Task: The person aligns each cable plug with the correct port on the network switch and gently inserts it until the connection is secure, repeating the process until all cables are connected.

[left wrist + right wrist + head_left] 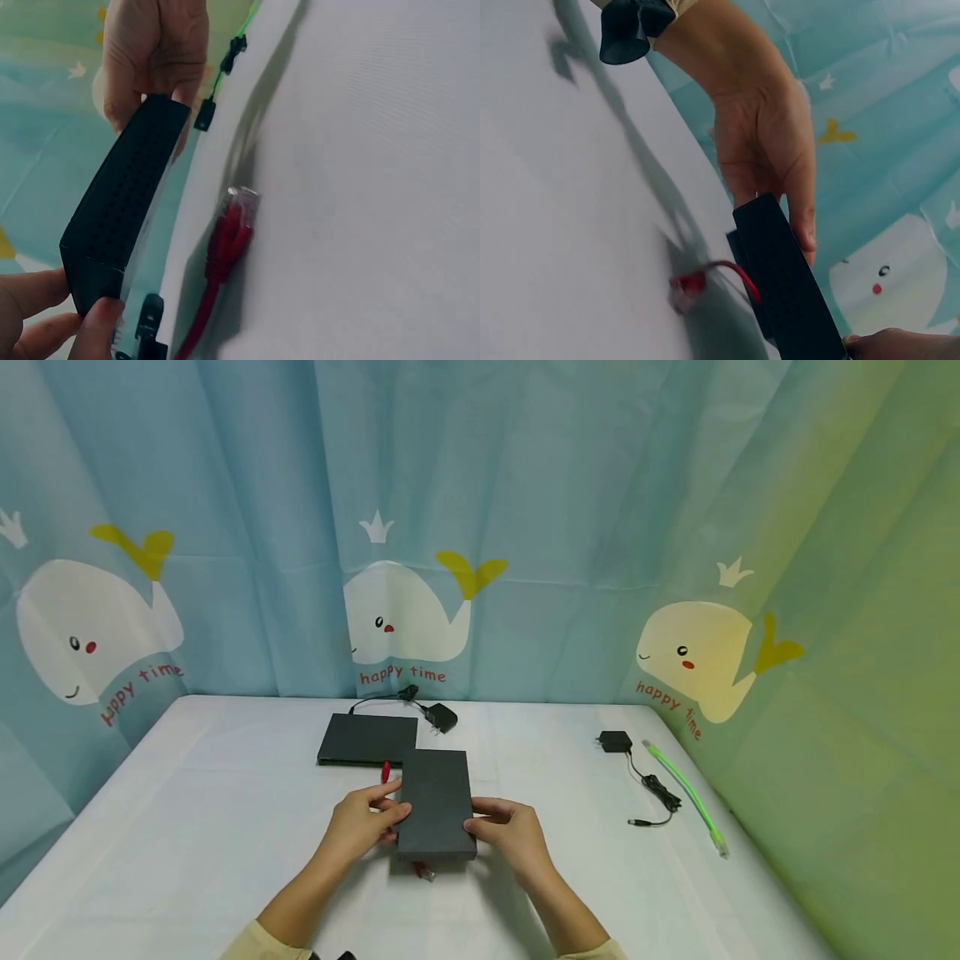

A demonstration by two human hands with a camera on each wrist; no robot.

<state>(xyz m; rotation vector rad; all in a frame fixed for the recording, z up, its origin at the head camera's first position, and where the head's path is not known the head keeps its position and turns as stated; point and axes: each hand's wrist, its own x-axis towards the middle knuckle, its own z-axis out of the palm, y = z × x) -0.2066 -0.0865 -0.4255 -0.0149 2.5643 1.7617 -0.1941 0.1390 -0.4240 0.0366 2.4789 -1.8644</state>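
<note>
A flat black box (435, 802) with rows of vent holes along its side is held between both hands, raised over the white table. My left hand (356, 822) grips its left edge, thumb on top and fingers below. On the opposite edge, the right hand (517, 839) pinches it the same way. Under the box lies a red network cable (217, 259) with a clear plug; most of its length is hidden in the head view. Just behind, a second flat black box (367, 739) rests on the table.
A black power adapter (441, 717) with its cord lies behind the second box. Towards the right are another adapter (615, 742) with a bundled cord (660, 792) and a green network cable (686, 785). A printed curtain (555, 527) hangs behind the table.
</note>
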